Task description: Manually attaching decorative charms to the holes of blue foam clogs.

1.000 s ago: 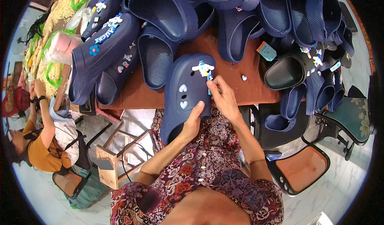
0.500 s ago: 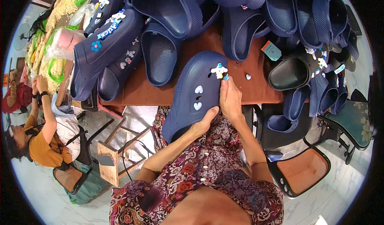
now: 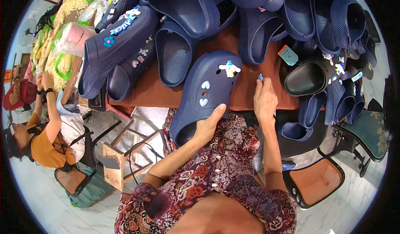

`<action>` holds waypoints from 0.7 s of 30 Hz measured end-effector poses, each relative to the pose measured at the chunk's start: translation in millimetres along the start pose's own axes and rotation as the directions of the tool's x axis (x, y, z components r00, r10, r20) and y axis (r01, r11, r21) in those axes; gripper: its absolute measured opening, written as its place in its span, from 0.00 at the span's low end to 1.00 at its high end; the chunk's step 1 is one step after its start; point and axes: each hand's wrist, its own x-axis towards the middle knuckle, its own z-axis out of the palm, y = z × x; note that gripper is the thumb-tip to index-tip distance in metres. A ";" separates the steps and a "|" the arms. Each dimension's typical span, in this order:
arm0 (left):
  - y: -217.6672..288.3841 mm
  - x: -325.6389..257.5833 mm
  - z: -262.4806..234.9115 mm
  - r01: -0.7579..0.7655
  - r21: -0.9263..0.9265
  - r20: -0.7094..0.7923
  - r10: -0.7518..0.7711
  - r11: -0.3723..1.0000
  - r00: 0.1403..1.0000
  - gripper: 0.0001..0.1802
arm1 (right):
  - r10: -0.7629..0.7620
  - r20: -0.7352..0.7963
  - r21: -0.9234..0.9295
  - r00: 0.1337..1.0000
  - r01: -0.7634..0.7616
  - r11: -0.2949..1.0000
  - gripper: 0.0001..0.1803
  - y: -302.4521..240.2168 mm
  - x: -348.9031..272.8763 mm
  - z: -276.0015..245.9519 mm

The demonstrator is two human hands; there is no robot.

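My left hand grips a navy-blue, rubbery clog with a rounded toe by its near end, thumb pressed on the upper and fingers out of sight behind it. The clog stretches away from this grip, toe pointing off from me, upper facing up, just left of my other hand. Beyond my left thumb, two pale, glossy heart-shaped charms sit on the upper with a dark hole between them; farther toward the toe is a white, long-eared cartoon figure charm with blue and yellow details.

My right hand is apart from the clog, thumb and forefinger pinching a small light-blue charm whose tip pokes out above them; its full shape is hidden. Under and around this pinch spreads a table covered in reddish-brown cloth.

To the right of the pinch lies a black clog with a wide opening, and just past my fingertips is a blue-and-orange cardboard tag. Beyond both hands a heap of navy-blue clogs rises. Left of my left grip, a navy-blue clog with a blue flower charm leans on another.
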 end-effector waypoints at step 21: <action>-10.2 -15.0 13.9 -0.223 0.400 0.121 0.190 0.889 0.974 0.18 | -0.202 -0.039 0.467 0.979 0.196 0.862 0.20 -46.7 13.9 -2.6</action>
